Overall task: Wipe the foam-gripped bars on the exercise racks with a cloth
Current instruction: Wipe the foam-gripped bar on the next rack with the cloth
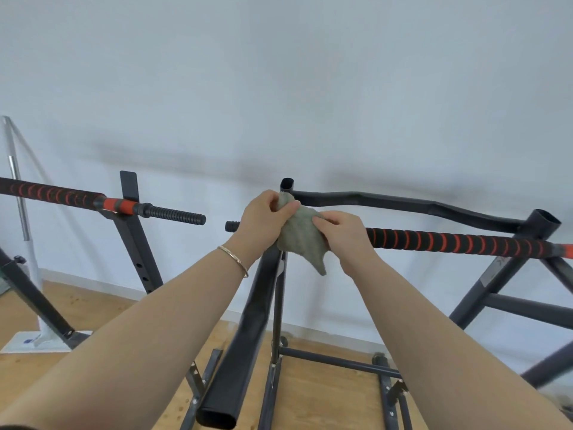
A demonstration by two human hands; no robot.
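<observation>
While the grey-green cloth (299,237) drapes over the foam-gripped bar (449,240), you hold it between both hands: your left hand (263,218) pinches its upper corner, and your right hand (344,235) curls its fingers onto its right edge, one corner hanging loose below. Cloth and hands hide the bar beneath them, so whether your right fingers also wrap the bar is unclear. That bar runs left to right, its black threaded end (232,226) poking out past your left hand, its far end cut off at the right edge. A second striped bar (55,192) rests on the left rack (136,231), well apart.
</observation>
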